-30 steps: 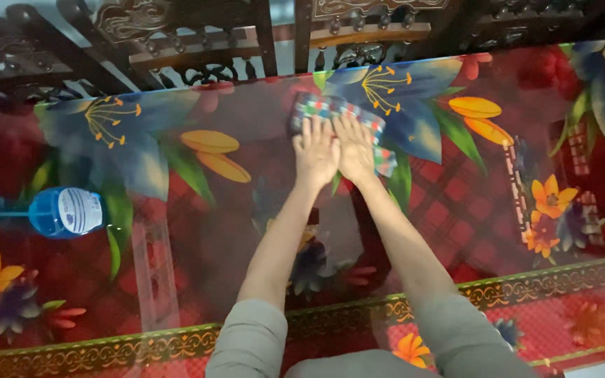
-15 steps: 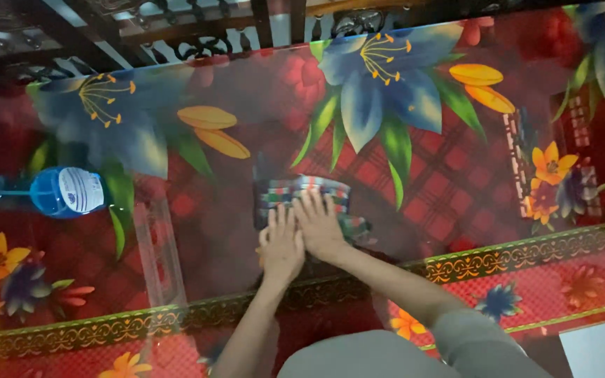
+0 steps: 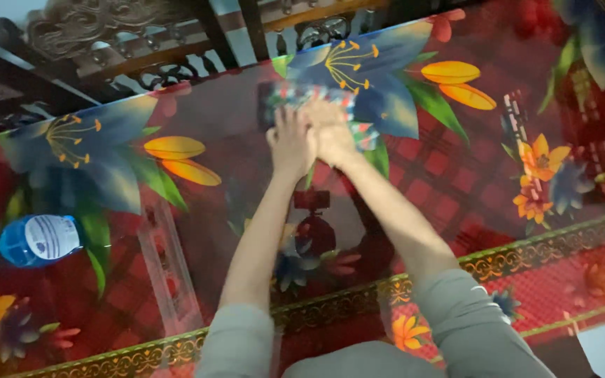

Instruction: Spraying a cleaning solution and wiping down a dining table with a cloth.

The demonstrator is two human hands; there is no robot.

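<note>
Glossy flowered table (image 3: pixel 176 231) lay under both hands, carved dark chairs (image 3: pixel 134 42) just beyond them. Left hand (image 3: pixel 290 143) and right hand (image 3: pixel 330 131) pressed flat, fingers spread, grip not closed, on a checked cloth (image 3: pixel 295 94) near the far edge. Judged mid-wipe; next stroke needs steady downward pressure. Blue bottle (image 3: pixel 36 240) lay well left; open room nearer.

Both hands lie on the cloth (image 3: pixel 309 98) (far table (image 3: pixel 456 182) edge), bottle (image 3: pixel 36 239) leftward.

Pretty much open tabletop (image 3: pixel 456 182) all around. Only the blue bottle (image 3: pixel 36 240) lies far left, and carved chairs (image 3: pixel 141 42) crowd the far edge.
</note>
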